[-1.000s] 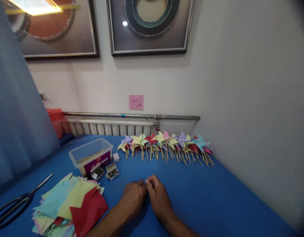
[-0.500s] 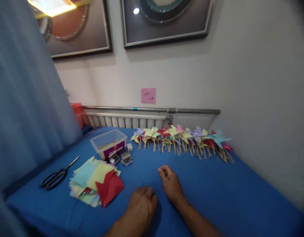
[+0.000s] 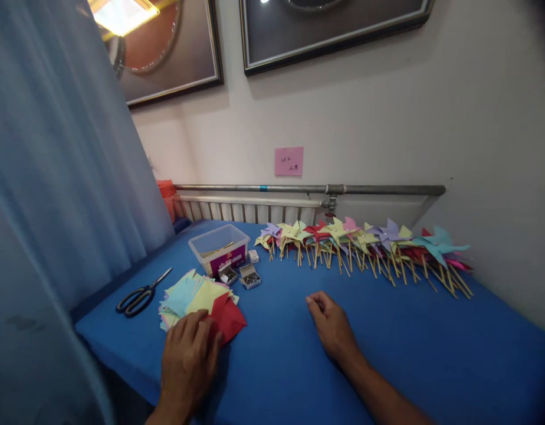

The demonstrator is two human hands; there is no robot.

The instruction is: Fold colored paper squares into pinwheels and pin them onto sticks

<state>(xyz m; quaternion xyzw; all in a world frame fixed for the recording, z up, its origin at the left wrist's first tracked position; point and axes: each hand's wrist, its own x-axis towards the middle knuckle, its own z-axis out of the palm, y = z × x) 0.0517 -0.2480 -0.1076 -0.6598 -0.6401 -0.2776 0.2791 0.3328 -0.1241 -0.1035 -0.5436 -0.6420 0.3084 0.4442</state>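
Reaching down to the near left, the left hand point(image 3: 188, 360) lies flat with its fingers spread on the near edge of the stack of paper squares point(image 3: 197, 298), fingertips on the red sheet point(image 3: 228, 319) that tops the near right corner; nothing is pinched or lifted yet. The right hand point(image 3: 332, 324) rests in the middle of the blue table point(image 3: 387, 354), fingers loosely curled under; whether something small sits inside that curl I cannot tell.

Judging by the layout, much of the work is done: a long row of finished pinwheels point(image 3: 365, 242) on wooden sticks lies along the far edge against the wall, running from the centre to the far right. What is left is the stack itself, still fairly thick, so a good number of sheets remain to be made up.

That stack is a loose, fanned pile of thin coloured squares, pale green, light blue, yellow and red, corners sticking out at different angles. Just beyond it sit a clear plastic tub point(image 3: 219, 251) with sticks inside and two small open boxes of pins point(image 3: 241, 276). Black scissors point(image 3: 142, 294) lie to its left, near the curtain point(image 3: 55, 177).
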